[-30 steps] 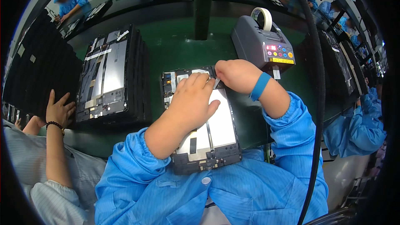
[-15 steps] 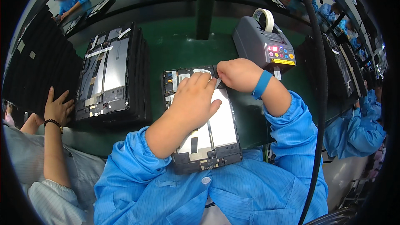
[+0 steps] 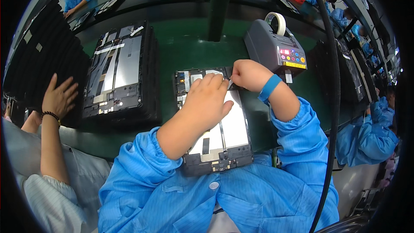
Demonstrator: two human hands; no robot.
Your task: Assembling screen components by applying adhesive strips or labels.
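In front of me lies a flat, tablet-like device panel (image 3: pixel 235 123), its black frame set around silver plates and thin strips. My left hand (image 3: pixel 207 97) rests across its upper half, fingers stretched out and thumb apart, covering part of the plates. At the panel's upper right corner my right hand (image 3: pixel 250 75), with a blue wristband, is closed in a pinch. A small pale strip (image 3: pixel 230 83) shows between its fingertips and my left fingers. It looks like tape, and its far end is hidden.
A grey tape dispenser (image 3: pixel 274 49) with a roll on top stands beyond my right hand. To the left is a stack of similar panels (image 3: pixel 123 73), beside a taller black stack (image 3: pixel 39 60). A co-worker's hand (image 3: pixel 60 97) is near it. A black cable (image 3: pixel 334 82) hangs at the right.
The view has shifted slightly. My hands stay at the panel's upper part, the right one still pinching at the corner. The co-worker's hand has lifted a little off the black stack.
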